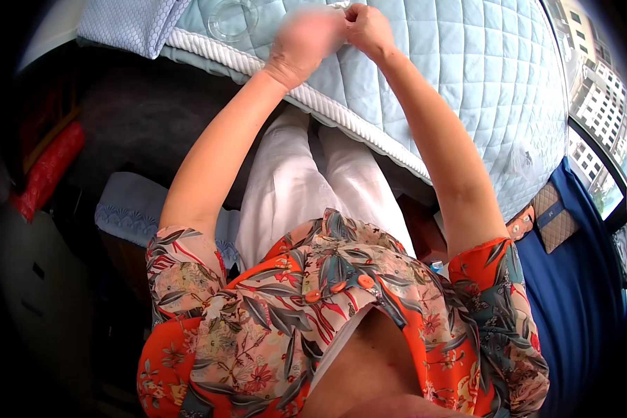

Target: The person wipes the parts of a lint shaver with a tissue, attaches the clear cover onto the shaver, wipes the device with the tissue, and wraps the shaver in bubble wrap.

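Note:
Both of my hands meet at the top of the view, above the light blue quilted cover (460,83). My left hand (306,42) is partly blurred, and its fingers cannot be made out. Beside it on the right, my right hand (368,29) is closed in a pinch, with its fingertips against the blurred area. A small pale thing shows between the hands, too small to name. Left of my left hand, a clear round dish (233,19) lies on the cover.
A folded blue textured cloth (129,24) lies at the cover's upper left corner. A blue patterned seat (129,209) stands left of my legs. On the right are a blue cloth (578,279), a brown quilted pouch (557,217) and a window (599,104).

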